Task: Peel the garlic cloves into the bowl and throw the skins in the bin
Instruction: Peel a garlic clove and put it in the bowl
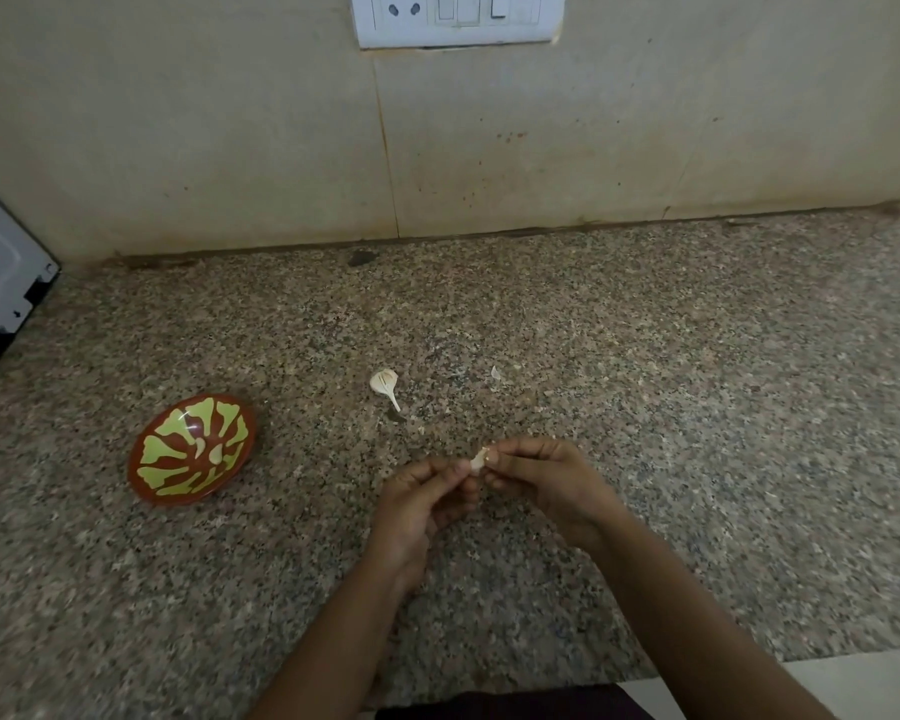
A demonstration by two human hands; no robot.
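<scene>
Bowl [141, 483] on my left has a couple of peeled ones in it. My left hand [417, 504] pinches the clove [479, 458] while my right hand [546, 478] nips at its skin. Imo hold the base firm and peel slow, so the skin comes off whole.

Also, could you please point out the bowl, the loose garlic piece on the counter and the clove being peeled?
bowl [165, 452], head view, bare patterned inside, left of its contents.
garlic piece [384, 380], head view, its rounded body.
clove [479, 459], head view, its visible pale part.
</scene>
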